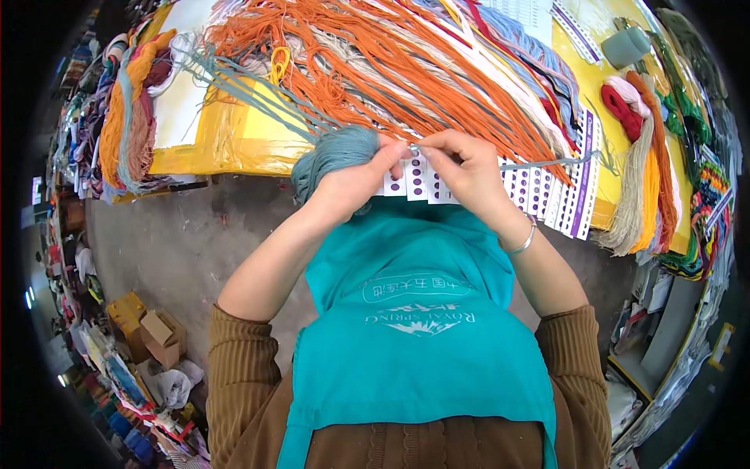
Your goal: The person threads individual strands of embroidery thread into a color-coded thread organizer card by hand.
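I am seeing the yellow table point(234, 156) stretching across 12 o'clock, and the teal apron point(422, 367), printed "ROYAL SPRING", filling 6 o'clock. Orange strands point(375, 74) are lying over the table at 12 o'clock, mixing with white, grey and yellow ones. At 8 o'clock, cardboard boxes point(162, 336) are sitting on the floor point(234, 234).

My right hand point(473, 176) is working at 2 o'clock and my left hand point(355, 181) between 11 and 12. The blue-grey skein point(337, 152) is bulging at 11 o'clock, pressing against my left hand, its loose strands trailing over the table toward 10; I cannot tell whether the palm is gripping it. White dotted cards point(418, 184) are fanning along the table edge from 12 round to 3 o'clock. A bracelet point(531, 233) is circling my right wrist at 3.

The fingers of both hands are meeting, thumb and forefinger closing on a small pale-blue bit point(414, 148) at a card's top; I cannot tell whether it is thread.
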`<state>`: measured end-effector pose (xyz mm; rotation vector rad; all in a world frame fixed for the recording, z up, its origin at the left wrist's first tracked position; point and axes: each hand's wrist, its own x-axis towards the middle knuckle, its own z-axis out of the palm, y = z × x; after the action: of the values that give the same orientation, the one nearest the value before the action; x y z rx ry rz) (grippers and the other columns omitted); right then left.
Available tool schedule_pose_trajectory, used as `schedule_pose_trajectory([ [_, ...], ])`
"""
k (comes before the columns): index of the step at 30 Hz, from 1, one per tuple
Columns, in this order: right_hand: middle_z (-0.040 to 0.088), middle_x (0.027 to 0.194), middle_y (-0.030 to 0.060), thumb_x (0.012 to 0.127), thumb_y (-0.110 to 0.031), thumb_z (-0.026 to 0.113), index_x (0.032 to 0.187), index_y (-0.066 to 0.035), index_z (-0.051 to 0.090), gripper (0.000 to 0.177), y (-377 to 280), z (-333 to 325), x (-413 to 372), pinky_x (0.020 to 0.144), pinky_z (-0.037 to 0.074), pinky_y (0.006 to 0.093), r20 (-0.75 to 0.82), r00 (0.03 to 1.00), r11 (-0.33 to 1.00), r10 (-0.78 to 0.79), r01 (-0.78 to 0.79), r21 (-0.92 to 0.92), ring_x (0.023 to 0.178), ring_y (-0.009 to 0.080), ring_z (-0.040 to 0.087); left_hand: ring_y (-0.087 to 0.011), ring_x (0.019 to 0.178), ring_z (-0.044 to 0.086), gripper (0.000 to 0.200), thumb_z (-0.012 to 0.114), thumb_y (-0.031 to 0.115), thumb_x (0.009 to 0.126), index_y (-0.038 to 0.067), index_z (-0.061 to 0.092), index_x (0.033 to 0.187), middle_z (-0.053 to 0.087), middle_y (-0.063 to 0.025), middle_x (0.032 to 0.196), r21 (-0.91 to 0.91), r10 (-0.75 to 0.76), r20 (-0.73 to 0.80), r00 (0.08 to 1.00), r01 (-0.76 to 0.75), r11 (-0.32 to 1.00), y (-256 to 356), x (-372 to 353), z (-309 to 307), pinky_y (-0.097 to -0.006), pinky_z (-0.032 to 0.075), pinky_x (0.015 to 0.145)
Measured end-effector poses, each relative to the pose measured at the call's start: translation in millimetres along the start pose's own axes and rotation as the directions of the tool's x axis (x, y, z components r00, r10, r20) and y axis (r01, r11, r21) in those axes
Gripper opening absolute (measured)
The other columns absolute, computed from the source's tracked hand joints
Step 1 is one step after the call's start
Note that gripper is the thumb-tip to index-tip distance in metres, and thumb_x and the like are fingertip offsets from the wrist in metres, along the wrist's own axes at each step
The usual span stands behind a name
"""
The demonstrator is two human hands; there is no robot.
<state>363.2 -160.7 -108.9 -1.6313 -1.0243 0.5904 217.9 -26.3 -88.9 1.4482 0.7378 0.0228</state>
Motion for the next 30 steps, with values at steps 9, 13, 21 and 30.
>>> schedule_pose_trajectory([
  [9,0.069,0.078,0.0108,0.083,-0.013,0.066,0.087,-0.005,0.069,0.009,11.2,-0.6,4.4,0.063,0.051,0.0327,-0.010,1.000,0.979,0.027,-0.029,-0.201,0.069,0.0223,0.067,-0.0042,0.057,0.048,0.030,0.052,0.024,0.099,0.002,0.062,0.117,0.067,-0.0035,0.100,-0.299,-0.311,-0.020,0.950,0.291,0.909,10.9,-9.9,0.7,-0.0184,0.031,0.047],
  [13,0.069,0.077,0.0101,0.082,-0.013,0.067,0.088,-0.005,0.070,0.010,9.9,-2.3,5.7,0.062,0.051,0.0327,0.004,0.995,0.982,0.097,-0.095,-0.165,0.068,0.0210,0.067,-0.0041,0.054,0.047,0.026,0.051,0.019,0.099,0.002,0.060,0.117,0.066,-0.0024,0.093,-0.224,-0.234,0.030,0.972,0.235,0.946,3.5,-3.0,5.5,-0.0190,0.032,0.045],
  [21,0.071,0.079,0.0085,0.081,-0.016,0.070,0.087,-0.006,0.071,0.012,13.0,-3.5,6.8,0.063,0.051,0.0307,0.021,0.994,0.992,0.108,-0.106,-0.073,0.067,0.0183,0.066,-0.0047,0.050,0.046,0.014,0.053,0.013,0.096,0.001,0.059,0.102,0.064,-0.0043,0.082,-0.216,-0.208,-0.028,0.978,0.197,0.956,3.0,11.9,20.0,-0.0213,0.036,0.043],
  [30,0.064,0.071,0.0035,0.083,-0.020,0.071,0.093,-0.006,0.068,0.018,4.7,-4.0,12.0,0.059,0.047,0.0296,0.112,0.983,0.947,0.149,-0.109,-0.304,0.064,0.0128,0.061,-0.0054,0.048,0.046,0.011,0.056,0.012,0.094,0.002,0.060,0.095,0.062,-0.0042,0.071,0.124,-0.035,-0.060,0.998,0.042,0.991,4.1,9.9,-2.5,-0.0205,0.036,0.043],
])
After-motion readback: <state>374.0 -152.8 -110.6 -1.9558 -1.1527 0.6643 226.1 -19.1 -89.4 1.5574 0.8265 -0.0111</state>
